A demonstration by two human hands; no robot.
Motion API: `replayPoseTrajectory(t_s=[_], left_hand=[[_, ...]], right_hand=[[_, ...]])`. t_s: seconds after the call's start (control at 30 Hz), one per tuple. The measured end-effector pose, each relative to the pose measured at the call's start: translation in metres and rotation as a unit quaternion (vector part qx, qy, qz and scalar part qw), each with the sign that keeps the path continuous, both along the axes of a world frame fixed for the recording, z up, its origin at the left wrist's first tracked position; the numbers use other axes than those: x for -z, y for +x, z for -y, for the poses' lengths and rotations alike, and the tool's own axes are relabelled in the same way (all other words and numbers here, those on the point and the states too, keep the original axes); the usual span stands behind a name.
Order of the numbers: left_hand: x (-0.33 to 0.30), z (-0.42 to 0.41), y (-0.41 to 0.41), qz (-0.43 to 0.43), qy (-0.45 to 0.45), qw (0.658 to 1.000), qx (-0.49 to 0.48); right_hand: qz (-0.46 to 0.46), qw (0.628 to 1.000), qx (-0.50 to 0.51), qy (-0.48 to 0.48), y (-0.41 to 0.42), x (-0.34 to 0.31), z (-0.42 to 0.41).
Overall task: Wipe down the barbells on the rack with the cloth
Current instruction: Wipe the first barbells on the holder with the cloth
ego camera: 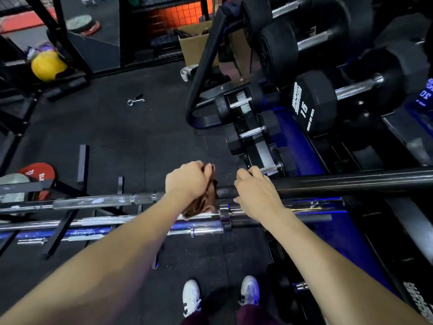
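Top bar, black and round, is held at its left end by both hands. Left hand is curled over the bar end with the cloth bunched under the palm; the cloth is brown, crumpled, and hangs down onto the chrome bar below. Right hand is wrapped over the black bar just right of the left hand, fingers curled round the far side, with a short dull stretch of shaft exposed between the two hands.

Below and nearer, more bars are laid parallel on the rack: one grey with a knurled-looking sleeve, the chrome one with collars, and a lower one reflecting blue light. Black rack uprights are crossed by them at left.

Right side is taken up by a dumbbell rack with blue trim; black hex dumbbells with chrome handles are seated in it, one marked 15. Smaller dumbbells sit just beyond the right hand.

Floor is black rubber matting. A spring collar lies on it, well apart from the hands. Red plate at left, yellow ball far left, cardboard box at back. White shoes are seen at bottom.
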State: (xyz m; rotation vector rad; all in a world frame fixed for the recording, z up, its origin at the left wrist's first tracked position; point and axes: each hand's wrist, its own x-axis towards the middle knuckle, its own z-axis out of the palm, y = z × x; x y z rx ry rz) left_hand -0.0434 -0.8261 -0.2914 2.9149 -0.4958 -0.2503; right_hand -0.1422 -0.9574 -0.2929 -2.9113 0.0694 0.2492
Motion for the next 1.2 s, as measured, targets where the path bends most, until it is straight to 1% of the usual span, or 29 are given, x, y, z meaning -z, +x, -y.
replayPoseTrajectory(t_s=[0.03,0.07,0.1,0.13,0.17,0.23,0.33,0.37,0.43,0.5,0.53,0.57,0.6,0.63,0.7,0.77,0.83,0.9,0.97,1.03,1.1,1.13,1.17,1.2], left_hand=[[-0.001,-0.005,-0.002,0.008,0.008,1.000,0.003],[0.004,-0.014,-0.010,0.075,0.026,0.996,0.041],[0.011,-0.023,-0.022,0.142,0.031,0.985,0.090],[0.020,-0.032,-0.033,0.179,0.031,0.973,0.141],[0.028,-0.040,-0.039,0.208,0.031,0.962,0.176],[0.035,-0.043,-0.033,0.229,0.029,0.953,0.198],[0.031,-0.032,-0.021,0.243,0.068,0.950,0.186],[0.025,-0.028,-0.019,0.223,0.074,0.956,0.177],[0.013,-0.021,-0.012,0.132,0.061,0.980,0.136],[0.003,-0.016,0.002,0.030,0.020,0.998,0.046],[0.000,-0.015,0.005,0.006,0.003,1.000,0.017],[-0.002,-0.017,0.004,0.004,0.004,1.000,0.008],[0.002,-0.025,-0.003,0.052,0.024,0.998,0.033],[0.008,-0.035,-0.014,0.125,0.028,0.989,0.078],[0.022,-0.055,-0.034,0.212,0.030,0.962,0.170],[0.034,-0.065,-0.030,0.232,0.038,0.949,0.211],[0.031,-0.057,-0.018,0.235,0.040,0.950,0.201],[0.020,-0.043,-0.011,0.198,0.062,0.965,0.162],[0.013,-0.033,-0.005,0.117,0.064,0.983,0.124],[0.009,-0.033,0.006,0.038,0.051,0.995,0.081],[0.000,-0.035,0.023,-0.056,0.025,0.998,0.005],[-0.001,-0.039,0.027,-0.080,0.017,0.996,-0.023],[0.000,-0.043,0.024,-0.073,0.022,0.997,-0.020],[0.004,-0.049,0.015,-0.017,0.025,1.000,0.007]], right_hand=[[-0.001,1.000,0.001,0.001,0.000,0.000,-0.001],[0.002,1.000,0.003,0.001,0.000,0.000,-0.002],[0.007,1.000,0.005,-0.002,0.000,0.001,-0.002],[0.011,1.000,0.007,-0.006,0.000,0.002,-0.003],[0.011,1.000,0.007,-0.008,-0.001,0.003,-0.003],[0.007,1.000,0.005,-0.008,-0.002,0.004,-0.002],[0.011,1.000,0.005,-0.011,-0.003,0.006,0.000],[0.011,1.000,0.006,-0.013,-0.003,0.006,0.000],[0.009,1.000,0.006,-0.015,-0.001,0.005,0.000],[0.008,1.000,0.009,-0.017,0.000,0.005,-0.001],[0.009,1.000,0.010,-0.015,0.000,0.006,-0.003],[0.009,1.000,0.011,-0.014,-0.001,0.007,-0.005],[0.010,1.000,0.013,-0.014,-0.002,0.008,-0.006],[0.015,1.000,0.015,-0.016,-0.003,0.009,-0.007],[0.024,0.999,0.018,-0.017,-0.003,0.010,-0.007],[0.020,0.999,0.018,-0.017,-0.002,0.009,-0.005],[0.019,1.000,0.016,-0.011,-0.001,0.009,-0.003],[0.022,1.000,0.016,-0.011,-0.002,0.011,-0.003],[0.025,0.999,0.014,-0.018,-0.002,0.013,-0.002],[0.030,0.999,0.010,-0.023,-0.002,0.012,-0.002],[0.040,0.999,0.015,-0.027,-0.002,0.013,-0.003],[0.034,0.999,0.020,-0.026,-0.003,0.012,-0.005],[0.029,0.999,0.022,-0.032,-0.003,0.012,-0.008],[0.030,0.999,0.027,-0.035,-0.002,0.013,-0.009]])
